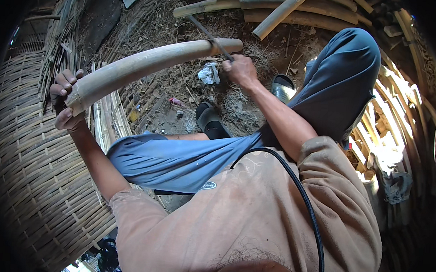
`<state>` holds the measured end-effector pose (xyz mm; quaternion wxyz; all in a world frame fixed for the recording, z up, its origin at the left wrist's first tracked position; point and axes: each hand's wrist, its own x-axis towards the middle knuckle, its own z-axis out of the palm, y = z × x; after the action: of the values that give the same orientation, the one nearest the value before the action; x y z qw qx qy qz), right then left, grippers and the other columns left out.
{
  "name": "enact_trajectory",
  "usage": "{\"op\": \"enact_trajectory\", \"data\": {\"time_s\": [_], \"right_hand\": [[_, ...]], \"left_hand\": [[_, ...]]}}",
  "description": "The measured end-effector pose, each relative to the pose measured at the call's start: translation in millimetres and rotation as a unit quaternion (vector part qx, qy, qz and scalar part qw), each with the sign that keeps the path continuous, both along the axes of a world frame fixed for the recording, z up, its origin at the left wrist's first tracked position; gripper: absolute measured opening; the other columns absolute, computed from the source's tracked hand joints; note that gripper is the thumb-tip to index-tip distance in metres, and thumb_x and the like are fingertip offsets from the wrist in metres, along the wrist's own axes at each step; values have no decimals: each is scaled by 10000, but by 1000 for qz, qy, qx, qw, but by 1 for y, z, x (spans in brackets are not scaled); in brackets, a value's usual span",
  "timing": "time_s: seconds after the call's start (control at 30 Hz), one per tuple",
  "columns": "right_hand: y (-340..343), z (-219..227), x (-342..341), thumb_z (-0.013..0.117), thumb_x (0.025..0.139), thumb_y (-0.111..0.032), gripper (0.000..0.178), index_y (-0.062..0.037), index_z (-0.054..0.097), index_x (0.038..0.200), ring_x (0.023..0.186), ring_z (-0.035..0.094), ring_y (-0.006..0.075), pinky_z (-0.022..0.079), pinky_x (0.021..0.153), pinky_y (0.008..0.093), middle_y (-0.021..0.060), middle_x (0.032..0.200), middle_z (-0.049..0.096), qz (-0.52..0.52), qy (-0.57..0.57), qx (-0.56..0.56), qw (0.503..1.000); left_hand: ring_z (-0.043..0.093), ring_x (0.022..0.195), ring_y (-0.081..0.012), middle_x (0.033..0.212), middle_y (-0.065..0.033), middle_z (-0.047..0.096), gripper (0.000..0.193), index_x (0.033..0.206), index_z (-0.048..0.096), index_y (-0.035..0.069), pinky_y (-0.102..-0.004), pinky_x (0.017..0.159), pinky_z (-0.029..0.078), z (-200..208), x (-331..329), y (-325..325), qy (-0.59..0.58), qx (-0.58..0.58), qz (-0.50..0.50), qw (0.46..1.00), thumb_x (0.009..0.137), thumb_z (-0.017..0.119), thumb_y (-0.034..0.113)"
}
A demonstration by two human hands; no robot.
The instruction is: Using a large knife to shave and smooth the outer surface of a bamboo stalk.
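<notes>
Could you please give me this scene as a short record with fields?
Left hand: grips the left end of the bamboo
Right hand: closed around the near end of a dark tool
Tool position: crosses over the bamboo near its right end
Left side: woven panel
Beyond the right hand: several poles, one lying across others
Ground: littered dirt, with a crumpled white scrap below the bamboo in the picture
Feet: sandals on both
</notes>
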<state>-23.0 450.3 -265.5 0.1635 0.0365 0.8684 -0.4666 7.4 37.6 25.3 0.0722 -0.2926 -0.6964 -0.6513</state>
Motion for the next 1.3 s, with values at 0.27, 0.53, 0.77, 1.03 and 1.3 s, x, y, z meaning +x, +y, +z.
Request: {"op": "enact_trajectory", "data": {"time_s": [0.27, 0.53, 0.77, 1.03, 1.3], "right_hand": [[4, -34, 3, 639, 907, -356, 379, -8, 728, 1030, 899, 716, 403, 556, 806, 496, 249, 903, 728, -20, 54, 24, 998], [-25, 17, 14, 642, 913, -373, 381, -42, 729, 1080, 904, 718, 401, 564, 817, 487, 231, 935, 735, 29, 50, -21, 998], [6, -49, -4, 600, 932, -323, 395, 9, 713, 1114, 894, 718, 398, 568, 817, 471, 238, 914, 734, -51, -15, 54, 997], [-25, 15, 14, 573, 948, -271, 359, -39, 712, 1184, 802, 715, 396, 566, 742, 480, 222, 852, 728, 52, 92, -16, 994], [-3, -37, 4, 579, 905, -284, 389, 59, 742, 986, 803, 731, 335, 583, 756, 489, 231, 809, 726, -63, -99, -9, 993]], "left_hand": [[484, 1102, -266, 1045, -87, 496, 466, 1049, 635, 94, -536, 1146, 360, -4, -6, 9, 0, -2, 22, 1000, 635, 676, 304], [472, 1113, -289, 1045, -102, 482, 478, 1059, 611, 76, -553, 1141, 350, 1, 3, -5, -12, 11, 29, 999, 631, 664, 284], [473, 1127, -304, 1068, -123, 475, 474, 1073, 602, 59, -568, 1149, 346, -12, -7, -9, -16, 25, 47, 998, 654, 640, 277], [465, 1164, -321, 1111, -129, 495, 504, 1125, 612, 54, -574, 1148, 331, -6, -5, -19, -35, 50, 48, 997, 680, 634, 288], [481, 1172, -331, 1117, -137, 511, 507, 1128, 604, 44, -576, 1136, 351, -14, -11, -25, -14, 37, 56, 998, 690, 617, 301]]}}
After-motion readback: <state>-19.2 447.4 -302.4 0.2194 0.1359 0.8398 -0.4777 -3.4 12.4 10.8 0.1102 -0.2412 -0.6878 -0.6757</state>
